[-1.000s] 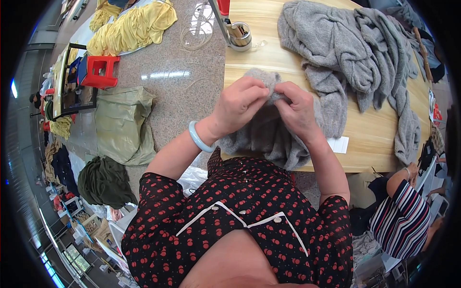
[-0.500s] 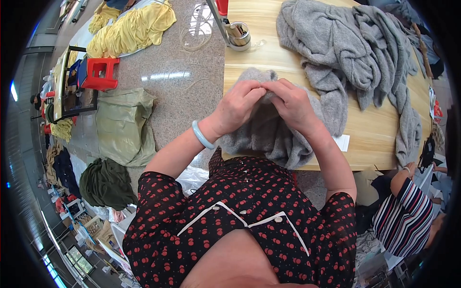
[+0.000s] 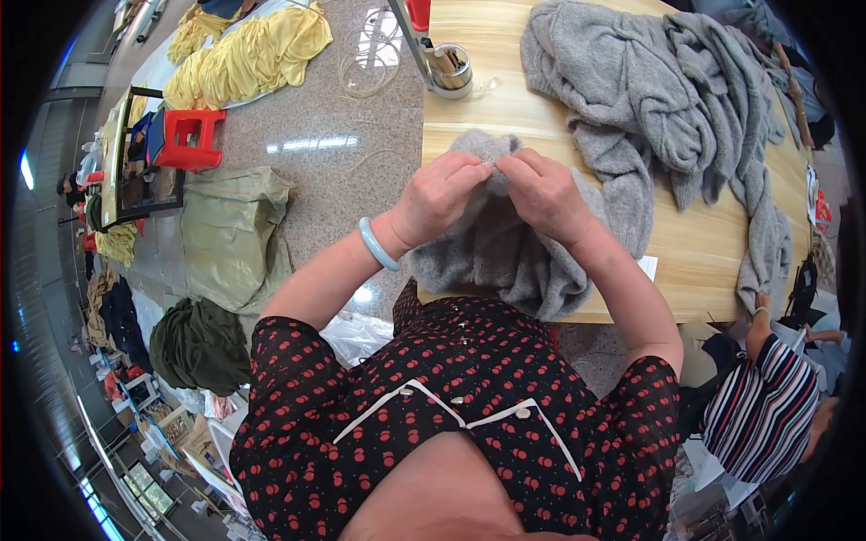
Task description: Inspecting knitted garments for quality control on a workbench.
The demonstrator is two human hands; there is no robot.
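A fuzzy grey knit garment [image 3: 505, 261] lies bunched at the near table edge, partly hanging toward me. My left hand [image 3: 442, 198] pinches its upper edge from the left, thumb and forefinger pressed together; a pale blue bangle circles that wrist. From the right, my right hand [image 3: 544, 197] pinches the same edge. The fingertips of both hands almost meet over the cloth. Whether anything small, such as a thread, sits between them is too fine to tell.
More grey knit garments [image 3: 622, 81] are heaped on the wooden table [image 3: 695, 243], at the far right. A metal cup of tools [image 3: 449, 70] stands by its left edge. Leftward on the floor are a red stool [image 3: 189, 140], a green sack [image 3: 230, 234] and yellow cloth [image 3: 248, 59]. A co-worker in stripes [image 3: 762, 410] is at right.
My hands have drawn slightly apart at the fingertips, still pinching the grey garment. At the right, the co-worker's arm has shifted, reaching further up toward the table edge.
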